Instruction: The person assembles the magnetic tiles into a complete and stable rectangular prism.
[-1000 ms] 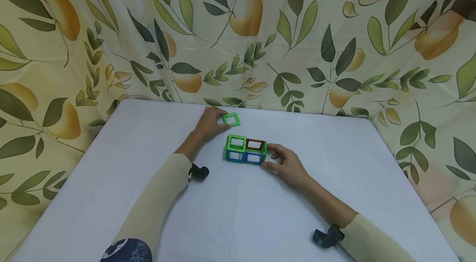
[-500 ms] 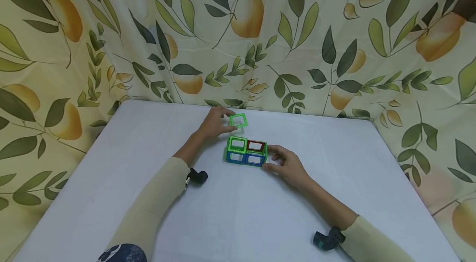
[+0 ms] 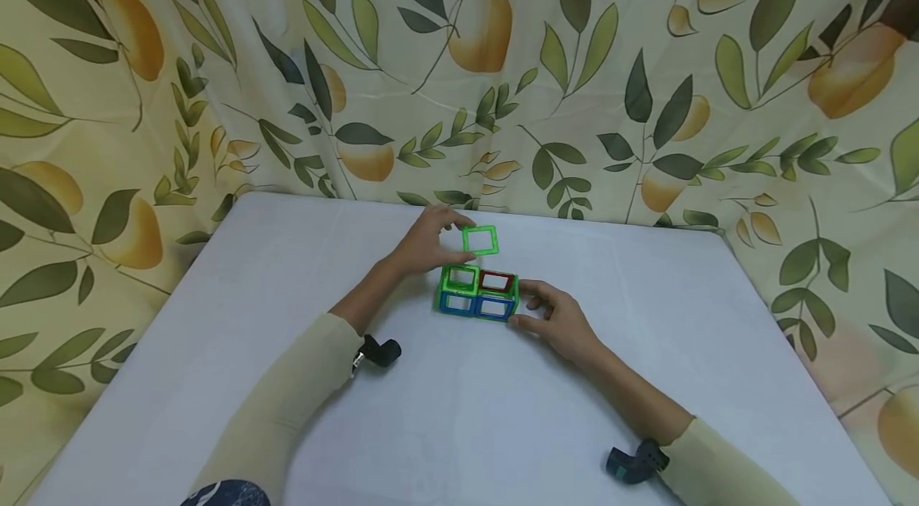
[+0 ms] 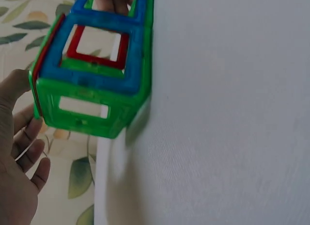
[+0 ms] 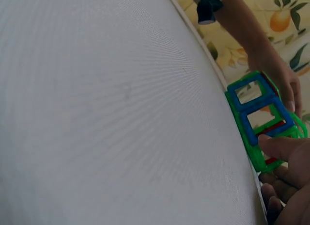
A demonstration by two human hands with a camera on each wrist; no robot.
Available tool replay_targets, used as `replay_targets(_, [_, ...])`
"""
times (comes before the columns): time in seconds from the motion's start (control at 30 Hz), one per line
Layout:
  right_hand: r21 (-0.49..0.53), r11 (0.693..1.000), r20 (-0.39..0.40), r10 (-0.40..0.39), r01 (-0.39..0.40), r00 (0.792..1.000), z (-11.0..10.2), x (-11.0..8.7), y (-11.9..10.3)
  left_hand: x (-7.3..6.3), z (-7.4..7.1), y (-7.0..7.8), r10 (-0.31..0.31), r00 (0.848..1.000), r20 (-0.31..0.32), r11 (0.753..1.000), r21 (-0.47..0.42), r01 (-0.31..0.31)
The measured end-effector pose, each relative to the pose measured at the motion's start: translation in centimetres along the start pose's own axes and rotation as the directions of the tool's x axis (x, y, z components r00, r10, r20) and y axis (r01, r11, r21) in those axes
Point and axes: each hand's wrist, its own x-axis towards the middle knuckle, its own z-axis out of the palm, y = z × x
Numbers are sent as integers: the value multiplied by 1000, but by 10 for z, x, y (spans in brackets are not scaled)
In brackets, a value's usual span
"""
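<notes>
A small box of magnetic tiles point(image 3: 476, 305), with blue sides and green and red tiles on top, sits on the white table. My left hand point(image 3: 427, 243) pinches a square green magnetic tile point(image 3: 496, 239) between thumb and fingers, raised just behind and above the box. At the box's right end, my right hand point(image 3: 563, 321) holds it, thumb at the front and fingers behind. The right wrist view shows that thumb point(image 5: 278, 146) against a blue tile point(image 5: 254, 133). In the left wrist view the box point(image 4: 87, 84) partly hides the held tile.
White cloth covers the table point(image 3: 445, 418). Behind it hangs a curtain point(image 3: 574, 123) printed with fruit and leaves. Black cameras are strapped at the left wrist point(image 3: 380, 351) and the right wrist point(image 3: 635, 461).
My left hand has carried the green tile rightward and tilted it more upright, toward the space above the box. My right hand has stayed at the box's right end.
</notes>
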Motion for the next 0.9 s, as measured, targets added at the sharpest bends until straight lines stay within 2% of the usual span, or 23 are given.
replay_targets(0.2, [4, 1000, -1, -15, 15, 1000, 0, -1, 1, -5, 2, 17, 34, 998, 45, 999, -19, -33])
replay_targets(0.37, [7, 1000, -1, -13, 13, 1000, 0, -1, 0, -8, 4, 25, 68, 994, 85, 998, -10, -67])
replay_targets(0.6, [4, 1000, 3, -17, 17, 1000, 1, -1, 2, -11, 6, 31, 78, 986, 145, 997, 6, -79])
replay_targets(0.9, [15, 999, -2, -39, 39, 999, -1, -1, 3, -14, 13, 36, 108, 978, 180, 994, 13, -112])
